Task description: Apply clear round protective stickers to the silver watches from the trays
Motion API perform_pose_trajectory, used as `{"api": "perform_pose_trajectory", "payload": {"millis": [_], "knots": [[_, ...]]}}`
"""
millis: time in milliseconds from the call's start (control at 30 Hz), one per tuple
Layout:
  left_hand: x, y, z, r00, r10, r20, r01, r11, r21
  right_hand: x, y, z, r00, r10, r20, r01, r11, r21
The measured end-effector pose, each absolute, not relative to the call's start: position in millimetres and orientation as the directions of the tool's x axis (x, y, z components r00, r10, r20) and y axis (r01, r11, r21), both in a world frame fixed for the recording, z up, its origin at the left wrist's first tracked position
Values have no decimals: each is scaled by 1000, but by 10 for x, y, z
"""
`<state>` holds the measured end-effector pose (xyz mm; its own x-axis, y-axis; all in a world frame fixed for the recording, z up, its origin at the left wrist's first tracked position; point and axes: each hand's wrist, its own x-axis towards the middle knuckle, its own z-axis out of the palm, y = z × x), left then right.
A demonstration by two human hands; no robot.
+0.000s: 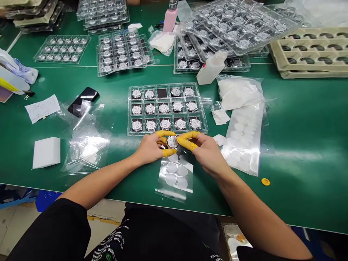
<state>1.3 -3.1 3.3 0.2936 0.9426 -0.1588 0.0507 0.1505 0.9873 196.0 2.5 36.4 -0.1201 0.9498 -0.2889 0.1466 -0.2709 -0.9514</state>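
Observation:
My left hand (150,146), with yellow finger cots on its fingertips, grips a round silver watch case (172,142) with a whitish face turned up. At the case's right edge, the cotted thumb and finger of my right hand (202,146) are closed on it. Just beyond lies a clear plastic tray (206,125) of similar watch cases in rows; one pocket in its back row shows only a dark square. Under and in front of my hands is a clear sheet (174,192) bearing several round white stickers (182,170).
Right of the hands lie bags of white discs (241,141) and a white squeeze bottle (212,67). Stacked trays (122,54) and a pink bottle (170,18) stand at the back. Leftward are a phone (83,100), clear film (87,145) and a white block (46,152).

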Motion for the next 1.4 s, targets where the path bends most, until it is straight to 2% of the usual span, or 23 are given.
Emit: {"api": "perform_pose_trajectory", "payload": {"millis": [233, 867, 933, 1100, 1233, 1400], "knots": [[21, -27, 62, 305, 937, -173, 58, 163, 985, 1960, 4, 306, -100, 953, -287, 239, -257, -936], [32, -29, 81, 308, 930, -202, 70, 190, 979, 1913, -65, 245, -48, 958, -281, 293, -255, -921], [32, -31, 86, 293, 935, -201, 82, 185, 979, 1939, -29, 246, -15, 967, -254, 249, -243, -938], [28, -38, 92, 264, 945, -195, 110, 172, 979, 2076, 129, 286, 203, 974, -96, 41, -106, -994], [28, -41, 81, 261, 945, -195, 113, 171, 979, 2090, 156, 296, 44, 971, -237, 8, -237, -971], [35, -48, 86, 275, 942, -193, 88, 176, 980, 1955, 50, 269, -185, 894, -409, 144, -387, -911]]}}
